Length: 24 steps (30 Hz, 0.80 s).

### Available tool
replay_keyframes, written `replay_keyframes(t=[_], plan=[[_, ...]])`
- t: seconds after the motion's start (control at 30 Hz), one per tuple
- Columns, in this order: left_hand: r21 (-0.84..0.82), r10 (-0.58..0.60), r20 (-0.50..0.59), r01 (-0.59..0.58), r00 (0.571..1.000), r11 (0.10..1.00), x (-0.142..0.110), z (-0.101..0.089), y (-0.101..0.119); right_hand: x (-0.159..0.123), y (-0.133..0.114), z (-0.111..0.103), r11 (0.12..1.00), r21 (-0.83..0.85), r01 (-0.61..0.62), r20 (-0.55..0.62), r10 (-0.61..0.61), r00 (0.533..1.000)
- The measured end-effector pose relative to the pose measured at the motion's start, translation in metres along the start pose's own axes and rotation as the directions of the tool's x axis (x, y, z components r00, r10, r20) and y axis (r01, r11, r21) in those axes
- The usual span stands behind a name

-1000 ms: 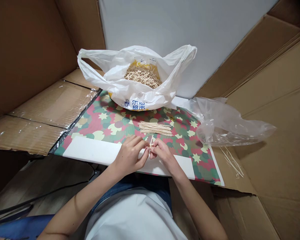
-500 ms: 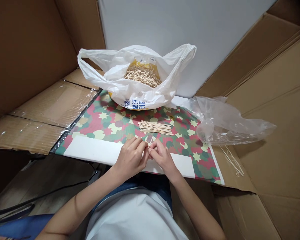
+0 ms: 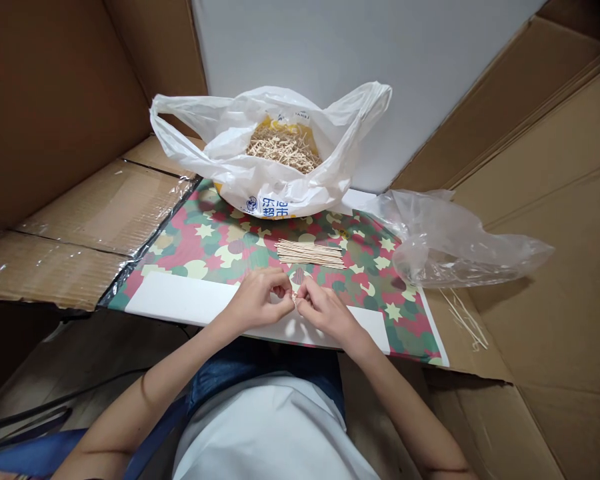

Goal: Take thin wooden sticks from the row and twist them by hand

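My left hand (image 3: 264, 297) and my right hand (image 3: 327, 310) meet over the white strip at the table's front edge. Between their fingertips is a small pale piece (image 3: 295, 299), mostly hidden, its colour like that of the thin sticks; its exact shape I cannot make out. Thumb and forefinger of each hand are pinched together at it. Just beyond the fingers lies a flat bundle of thin pale sticks (image 3: 310, 254), side by side on the camouflage-patterned cloth (image 3: 220, 233).
Behind the sticks stands a white plastic shopping bag (image 3: 300, 193), its mouth open over many short pale pieces (image 3: 283, 148). A clear plastic bag (image 3: 470, 247) lies at the right, near a few loose strands (image 3: 464, 319) on cardboard. Cardboard walls (image 3: 545, 167) rise on both sides.
My left hand has turned and shifted slightly left, its fingers now more curled. My right hand has moved a little nearer to me. Bundle and bags stay in place.
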<state>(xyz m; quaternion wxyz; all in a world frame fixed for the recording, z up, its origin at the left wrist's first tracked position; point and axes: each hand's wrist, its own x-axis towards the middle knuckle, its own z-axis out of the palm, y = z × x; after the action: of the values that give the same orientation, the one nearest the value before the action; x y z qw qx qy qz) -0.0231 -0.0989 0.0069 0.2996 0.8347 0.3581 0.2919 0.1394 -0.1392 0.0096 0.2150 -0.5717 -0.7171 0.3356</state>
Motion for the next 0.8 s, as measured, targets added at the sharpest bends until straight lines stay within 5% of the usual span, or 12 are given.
replay_keyframes(t=[0.2, 0.37, 0.5, 0.8], plan=[[-0.268, -0.167, 0.103, 0.189, 0.981, 0.945, 0.007, 0.0, -0.007, 0.0, 0.001, -0.01, 0.976, -0.18, 0.125, -0.027, -0.132, 0.991], [-0.496, -0.202, 0.244, 0.301, 0.949, 0.815, 0.007, 0.0, -0.007, -0.002, -0.005, -0.013, 0.831, -0.443, 0.337, 0.008, -0.372, 0.928], [-0.57, -0.232, 0.304, 0.372, 0.924, 0.733, 0.008, -0.001, -0.005, -0.002, -0.008, -0.007, 0.792, -0.517, 0.323, -0.03, -0.395, 0.918], [-0.594, -0.204, 0.282, 0.337, 0.938, 0.73, 0.008, -0.005, -0.007, -0.006, -0.007, -0.003, 0.888, -0.376, 0.265, -0.101, -0.324, 0.941]])
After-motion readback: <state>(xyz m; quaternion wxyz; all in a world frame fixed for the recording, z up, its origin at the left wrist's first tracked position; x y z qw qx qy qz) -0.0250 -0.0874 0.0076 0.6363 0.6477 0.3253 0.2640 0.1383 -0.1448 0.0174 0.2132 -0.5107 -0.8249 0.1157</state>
